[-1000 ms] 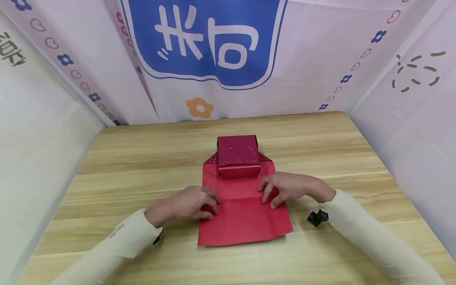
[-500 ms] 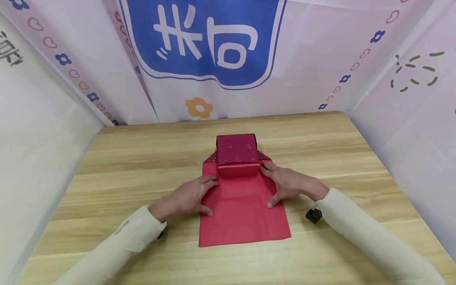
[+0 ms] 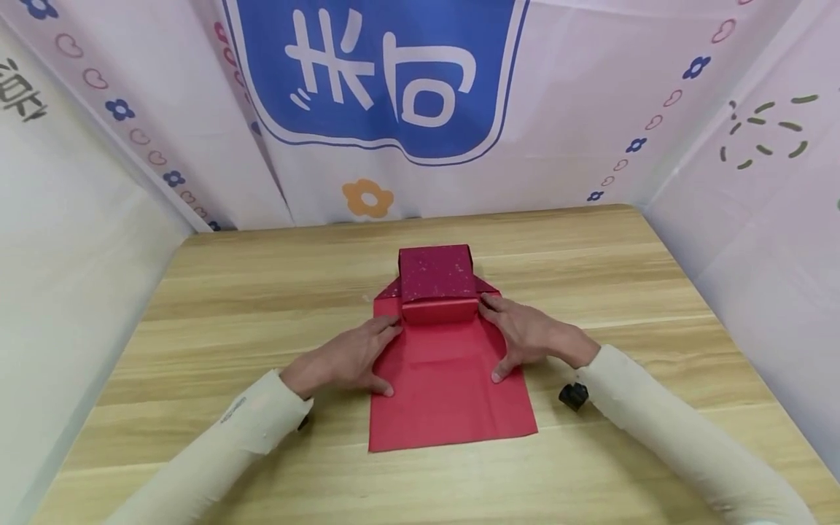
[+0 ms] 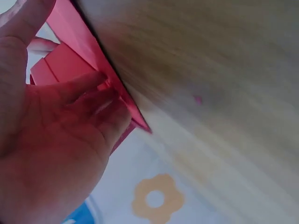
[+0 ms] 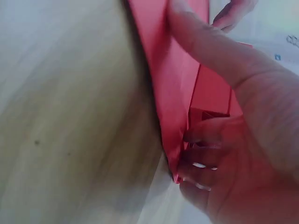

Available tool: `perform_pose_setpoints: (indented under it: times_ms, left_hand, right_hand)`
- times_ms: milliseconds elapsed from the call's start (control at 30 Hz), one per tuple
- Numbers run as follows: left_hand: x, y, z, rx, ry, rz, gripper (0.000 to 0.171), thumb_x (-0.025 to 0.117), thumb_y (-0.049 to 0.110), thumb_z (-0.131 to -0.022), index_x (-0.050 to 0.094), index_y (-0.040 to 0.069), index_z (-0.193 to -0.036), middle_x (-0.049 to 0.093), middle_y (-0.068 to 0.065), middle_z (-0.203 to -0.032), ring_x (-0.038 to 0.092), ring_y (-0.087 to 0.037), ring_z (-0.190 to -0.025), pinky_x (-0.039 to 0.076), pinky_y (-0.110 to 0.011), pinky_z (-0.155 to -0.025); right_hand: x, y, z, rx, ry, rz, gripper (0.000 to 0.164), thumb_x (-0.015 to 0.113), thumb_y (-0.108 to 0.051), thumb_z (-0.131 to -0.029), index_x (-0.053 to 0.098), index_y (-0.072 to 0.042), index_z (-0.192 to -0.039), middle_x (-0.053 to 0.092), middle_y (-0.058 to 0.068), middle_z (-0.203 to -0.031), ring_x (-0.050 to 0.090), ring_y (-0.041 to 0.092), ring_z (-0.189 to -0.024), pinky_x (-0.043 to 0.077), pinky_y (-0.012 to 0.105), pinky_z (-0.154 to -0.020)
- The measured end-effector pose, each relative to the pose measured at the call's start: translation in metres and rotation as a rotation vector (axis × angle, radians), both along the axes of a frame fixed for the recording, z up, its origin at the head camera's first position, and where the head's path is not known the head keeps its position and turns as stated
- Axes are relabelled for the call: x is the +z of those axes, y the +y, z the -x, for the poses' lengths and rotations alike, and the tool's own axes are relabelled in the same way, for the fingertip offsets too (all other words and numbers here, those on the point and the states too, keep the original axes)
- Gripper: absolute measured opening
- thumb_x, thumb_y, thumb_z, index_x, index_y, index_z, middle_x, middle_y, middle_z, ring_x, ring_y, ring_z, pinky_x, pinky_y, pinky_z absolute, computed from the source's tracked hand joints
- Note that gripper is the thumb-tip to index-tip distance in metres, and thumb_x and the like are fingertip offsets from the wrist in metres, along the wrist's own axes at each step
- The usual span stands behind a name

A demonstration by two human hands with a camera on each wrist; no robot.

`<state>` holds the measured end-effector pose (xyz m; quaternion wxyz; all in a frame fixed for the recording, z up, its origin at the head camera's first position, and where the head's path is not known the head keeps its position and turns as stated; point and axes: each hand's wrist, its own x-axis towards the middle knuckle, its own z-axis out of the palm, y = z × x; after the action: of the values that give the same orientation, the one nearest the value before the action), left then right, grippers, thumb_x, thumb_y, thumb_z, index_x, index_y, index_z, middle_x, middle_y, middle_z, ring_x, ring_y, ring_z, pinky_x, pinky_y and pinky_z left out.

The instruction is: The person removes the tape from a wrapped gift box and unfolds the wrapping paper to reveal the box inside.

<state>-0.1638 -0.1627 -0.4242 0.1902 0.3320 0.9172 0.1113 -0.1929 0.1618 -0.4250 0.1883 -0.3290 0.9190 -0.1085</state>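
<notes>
A square box (image 3: 437, 273) wrapped in speckled dark-red paper sits at the far end of a red paper sheet (image 3: 453, 408). The sheet runs toward me from under it, with its far corners folded in, speckled side up. My left hand (image 3: 351, 357) rests on the sheet's left edge, fingertips near the box's front left corner and thumb spread toward me. On the other side, my right hand (image 3: 525, 335) presses the right edge, fingertips close to the box's front right corner. Both wrist views show extended fingers along the paper (image 4: 77, 28) beside the box (image 5: 212, 88).
A wood-grain table (image 3: 262, 292) carries the box and sheet. Behind it hangs a pale printed cloth (image 3: 558, 109) with a blue sign, and light cloth walls stand left and right. A black wrist device (image 3: 574, 396) sits below the right sleeve.
Both hands have slid forward along the sheet's edges toward the box, and their bent fingers have straightened and spread. The sheet's near edge lies flatter; the box has barely moved.
</notes>
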Motion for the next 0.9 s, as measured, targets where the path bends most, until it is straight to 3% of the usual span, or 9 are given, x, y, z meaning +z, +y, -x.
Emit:
perform_pose_setpoints:
  times_ms: [167,300,467,633,800,900]
  left_hand:
    - [-0.003,0.003,0.013,-0.034,0.003,-0.092,0.108,0.089,0.049,-0.065,0.035,-0.001,-0.145,0.032,-0.015,-0.149,0.030,-0.030,-0.138,0.039,-0.044,-0.114]
    - [-0.005,0.006,0.021,-0.056,-0.016,-0.065,0.118,0.089,0.054,-0.061,0.030,-0.002,-0.146,0.029,-0.016,-0.151,0.028,-0.031,-0.141,0.032,-0.044,-0.118]
    - [-0.005,0.008,0.028,-0.043,-0.068,-0.040,0.123,0.090,0.055,-0.059,0.025,-0.001,-0.147,0.018,-0.021,-0.158,0.016,-0.034,-0.149,0.022,-0.045,-0.123]
    - [-0.006,0.007,0.033,-0.055,-0.072,-0.029,0.129,0.091,0.055,-0.058,0.019,-0.004,-0.148,0.005,-0.029,-0.160,0.000,-0.042,-0.151,0.013,-0.052,-0.124]
    - [-0.010,0.007,0.040,-0.047,-0.032,0.001,0.136,0.088,0.061,-0.059,0.014,-0.005,-0.152,0.000,-0.029,-0.162,-0.002,-0.044,-0.151,0.012,-0.056,-0.123]
    - [-0.013,0.005,0.047,0.007,0.008,-0.028,0.123,0.081,0.062,-0.069,0.019,-0.003,-0.153,0.003,-0.025,-0.163,0.007,-0.041,-0.151,0.021,-0.053,-0.122]
  right_hand:
    - [-0.006,0.005,0.011,0.000,0.084,0.123,0.082,0.078,-0.043,-0.082,0.048,0.005,-0.141,0.037,0.025,-0.152,0.036,0.040,-0.141,0.035,0.052,-0.114]
    - [-0.009,0.006,0.017,0.011,0.086,0.146,0.076,0.078,-0.040,-0.082,0.051,0.003,-0.138,0.038,0.026,-0.151,0.036,0.041,-0.141,0.035,0.053,-0.115]
    - [-0.007,0.005,0.022,0.017,0.015,0.163,0.081,0.080,-0.037,-0.081,0.046,0.002,-0.143,0.030,0.027,-0.156,0.028,0.041,-0.146,0.031,0.052,-0.117]
    - [-0.006,0.003,0.029,-0.024,-0.061,0.170,0.103,0.084,-0.035,-0.077,0.026,0.003,-0.153,0.015,0.026,-0.162,0.014,0.040,-0.151,0.029,0.052,-0.119]
    - [-0.004,-0.002,0.035,-0.061,-0.036,0.078,0.130,0.089,-0.046,-0.066,0.008,-0.001,-0.157,0.005,0.024,-0.164,0.007,0.039,-0.152,0.021,0.057,-0.120]
    - [-0.005,-0.003,0.040,-0.057,-0.017,0.040,0.137,0.089,-0.053,-0.062,0.007,0.001,-0.157,0.003,0.025,-0.164,0.006,0.039,-0.152,0.017,0.059,-0.121]
